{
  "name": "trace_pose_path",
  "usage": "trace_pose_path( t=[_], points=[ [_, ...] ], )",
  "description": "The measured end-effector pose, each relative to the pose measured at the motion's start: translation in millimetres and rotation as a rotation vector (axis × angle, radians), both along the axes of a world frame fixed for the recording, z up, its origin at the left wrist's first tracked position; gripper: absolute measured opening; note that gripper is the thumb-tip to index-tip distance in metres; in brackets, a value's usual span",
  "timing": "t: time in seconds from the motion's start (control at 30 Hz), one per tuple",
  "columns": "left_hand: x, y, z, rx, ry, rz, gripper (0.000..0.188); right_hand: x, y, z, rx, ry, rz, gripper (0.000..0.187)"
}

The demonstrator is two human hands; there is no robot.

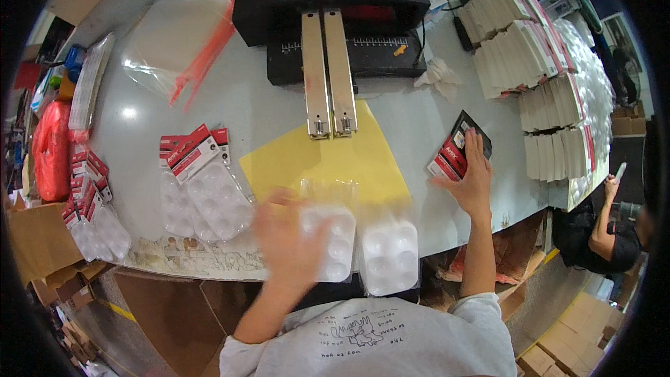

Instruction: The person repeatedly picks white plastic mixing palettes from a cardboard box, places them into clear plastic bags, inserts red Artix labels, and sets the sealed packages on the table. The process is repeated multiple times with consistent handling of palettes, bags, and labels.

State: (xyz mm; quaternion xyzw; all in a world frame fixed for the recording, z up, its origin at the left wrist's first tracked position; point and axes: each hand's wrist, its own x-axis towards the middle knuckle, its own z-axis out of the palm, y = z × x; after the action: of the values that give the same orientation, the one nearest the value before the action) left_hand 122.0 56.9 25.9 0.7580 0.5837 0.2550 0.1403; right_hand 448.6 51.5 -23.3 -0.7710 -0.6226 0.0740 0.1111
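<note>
Fingers stretched out, my right hand [472,178] lies on small red, white and black header cards [447,162] on the table. My left hand [289,237] is smeared by motion, over the left edge of a white plastic palette with round wells [338,237] at the table's front edge; whether it grips anything cannot be made out. A second white palette [389,258] lies to the right of that one. Clear film shows at the first palette's upper end. Beyond both palettes lies a yellow sheet [377,160], under the two metal bars [329,77] of a black machine [335,0].
Several bagged palettes with red cards [206,188] lie left of the yellow sheet, more [94,209] at the far left. Clear bags [174,49] lie at the back left. Stacks of folded cards [516,56] line the right side. A co-worker [604,230] is at far right.
</note>
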Motion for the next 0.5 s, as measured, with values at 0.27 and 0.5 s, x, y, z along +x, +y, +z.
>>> trace_pose_path(
  t=[0.27, 0.5],
  points=[
    [38, -29, -22, -0.207, -0.232, -0.161, 0.024, 5, 11, 14, -0.056, 0.138, -0.074, 0.126],
    [30, -27, 0, -0.833, -1.372, 0.059, 0.011, -7, -4, 8, 0.06, 0.008, -0.089, 0.094]
  ],
)
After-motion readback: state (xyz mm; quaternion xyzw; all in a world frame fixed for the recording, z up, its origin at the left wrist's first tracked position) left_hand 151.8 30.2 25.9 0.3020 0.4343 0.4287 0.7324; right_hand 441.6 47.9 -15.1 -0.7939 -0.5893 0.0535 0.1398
